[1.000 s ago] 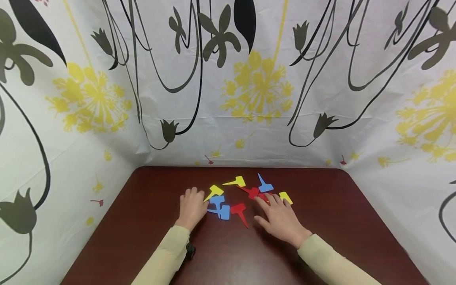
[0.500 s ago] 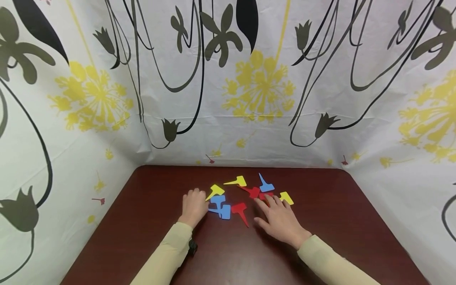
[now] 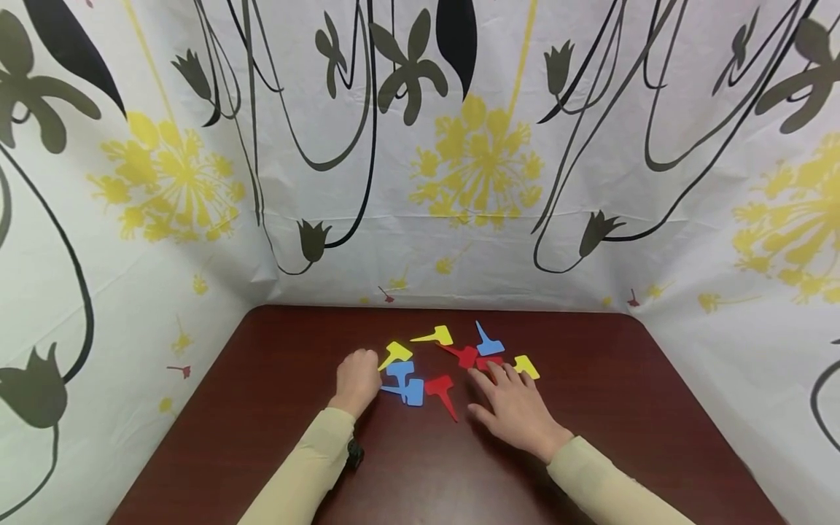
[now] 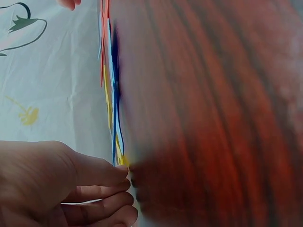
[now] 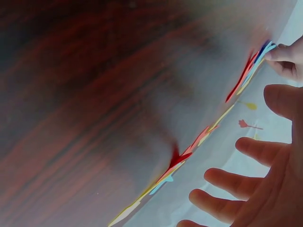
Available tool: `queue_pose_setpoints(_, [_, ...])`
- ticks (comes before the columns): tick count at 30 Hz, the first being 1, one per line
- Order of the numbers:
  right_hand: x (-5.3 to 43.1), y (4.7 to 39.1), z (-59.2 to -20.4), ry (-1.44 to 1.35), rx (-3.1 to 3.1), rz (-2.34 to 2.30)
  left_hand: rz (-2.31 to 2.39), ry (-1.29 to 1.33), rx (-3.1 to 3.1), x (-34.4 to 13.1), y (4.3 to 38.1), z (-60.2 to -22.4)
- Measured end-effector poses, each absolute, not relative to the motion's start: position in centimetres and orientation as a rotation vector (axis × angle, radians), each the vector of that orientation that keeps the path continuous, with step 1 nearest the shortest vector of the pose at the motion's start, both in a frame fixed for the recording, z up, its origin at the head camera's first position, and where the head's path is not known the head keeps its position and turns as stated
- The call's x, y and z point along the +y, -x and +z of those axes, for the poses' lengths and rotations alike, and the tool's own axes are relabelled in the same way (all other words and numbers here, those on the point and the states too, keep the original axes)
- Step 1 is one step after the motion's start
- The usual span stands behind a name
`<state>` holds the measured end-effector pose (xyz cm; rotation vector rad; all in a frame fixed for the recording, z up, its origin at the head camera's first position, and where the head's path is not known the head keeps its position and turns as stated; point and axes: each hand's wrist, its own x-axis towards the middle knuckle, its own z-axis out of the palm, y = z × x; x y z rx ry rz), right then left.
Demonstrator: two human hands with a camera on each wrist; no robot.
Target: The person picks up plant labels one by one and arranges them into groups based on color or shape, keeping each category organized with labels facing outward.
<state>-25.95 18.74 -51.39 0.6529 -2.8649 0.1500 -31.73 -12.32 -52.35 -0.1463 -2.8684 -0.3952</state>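
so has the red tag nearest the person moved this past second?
No: in the head view the red tag shows no visible shift or turn against the far edge of the table.

A flower-printed white cloth [image 3: 394, 189] hangs behind the reddish-brown table [image 3: 433, 467].

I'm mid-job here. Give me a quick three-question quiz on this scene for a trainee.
1. True or false: the right hand has its fingers spread apart.
2. Fill in: in the head view, the tag with its tip nearest the picture's bottom edge is ____.
3. In the head view, what colour is the rightmost tag? A) red B) blue C) yellow

Key: 1. True. 2. Red. 3. C.
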Motion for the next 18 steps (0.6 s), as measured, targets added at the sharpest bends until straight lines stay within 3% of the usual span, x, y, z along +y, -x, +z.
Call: queue_pose_setpoints(18, [18.8, 26.2, -52.0, -0.67, -2.846, 0.12, -0.443, 0.158, -2.732, -13.9, 31.7, -50.6])
